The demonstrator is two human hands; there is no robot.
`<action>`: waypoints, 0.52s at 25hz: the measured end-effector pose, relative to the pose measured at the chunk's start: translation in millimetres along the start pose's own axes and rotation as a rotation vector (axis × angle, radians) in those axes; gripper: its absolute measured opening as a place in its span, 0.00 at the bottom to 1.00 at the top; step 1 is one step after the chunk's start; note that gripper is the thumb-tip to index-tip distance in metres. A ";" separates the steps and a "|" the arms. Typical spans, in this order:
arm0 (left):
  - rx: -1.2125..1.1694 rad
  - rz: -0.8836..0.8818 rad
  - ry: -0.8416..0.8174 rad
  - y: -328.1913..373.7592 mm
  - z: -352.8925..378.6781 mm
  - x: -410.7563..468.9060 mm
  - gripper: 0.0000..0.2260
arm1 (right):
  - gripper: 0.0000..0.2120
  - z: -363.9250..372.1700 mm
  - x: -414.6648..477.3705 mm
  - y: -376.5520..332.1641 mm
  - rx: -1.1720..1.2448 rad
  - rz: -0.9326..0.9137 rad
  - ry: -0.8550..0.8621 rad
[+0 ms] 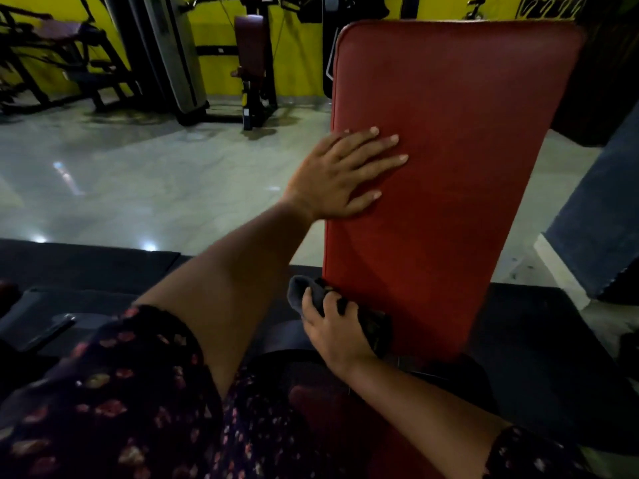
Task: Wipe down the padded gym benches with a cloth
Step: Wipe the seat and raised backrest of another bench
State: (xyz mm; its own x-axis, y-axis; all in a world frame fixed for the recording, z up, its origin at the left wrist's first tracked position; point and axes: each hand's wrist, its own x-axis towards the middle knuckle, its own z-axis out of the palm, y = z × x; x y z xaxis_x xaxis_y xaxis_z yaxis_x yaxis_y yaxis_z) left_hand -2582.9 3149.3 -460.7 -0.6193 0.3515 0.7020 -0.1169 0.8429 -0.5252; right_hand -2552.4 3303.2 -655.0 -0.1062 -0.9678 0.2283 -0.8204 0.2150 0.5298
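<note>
A red padded bench back (pixel 456 140) rises tilted in front of me, filling the right half of the head view. My left hand (pixel 340 176) lies flat on its left side, fingers straight and spread. At the pad's lower left corner my right hand (pixel 332 328) grips a dark grey cloth (pixel 371 328) and holds it against the pad's bottom edge. Part of the cloth sticks out above my fingers. The red seat pad (pixel 311 406) shows dimly below, between my forearms.
Black rubber mats (pixel 86 267) lie under the bench, with a dark phone-like slab (pixel 48 331) at the left. Beyond is shiny pale floor (pixel 138 167). Black gym machines (pixel 69 57) and another red-padded seat (pixel 250 39) stand along the yellow back wall.
</note>
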 end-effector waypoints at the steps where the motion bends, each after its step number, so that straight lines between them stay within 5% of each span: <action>1: 0.006 0.055 0.020 -9.8 -0.6 5.7 0.23 | 0.20 2.4 -1.9 -3.1 -0.028 -0.002 0.013; 5: -0.017 0.190 0.096 -28.1 13.5 10.4 0.23 | 0.22 -11.6 24.5 5.6 0.188 0.280 0.100; 10: -0.242 0.339 0.222 -41.4 37.2 13.2 0.23 | 0.22 -30.4 55.1 -10.6 0.096 0.365 0.135; 13: -0.309 0.420 0.398 -47.1 70.0 14.5 0.22 | 0.20 -55.6 103.4 12.4 0.006 0.504 -0.002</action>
State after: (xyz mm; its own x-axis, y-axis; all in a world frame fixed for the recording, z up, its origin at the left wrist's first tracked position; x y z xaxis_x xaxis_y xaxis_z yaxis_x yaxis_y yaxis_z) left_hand -2640.8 3086.3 -459.4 -0.2217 0.7504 0.6227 0.3376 0.6582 -0.6729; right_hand -2542.3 3213.1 -579.4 -0.4908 -0.7444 0.4529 -0.6704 0.6546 0.3494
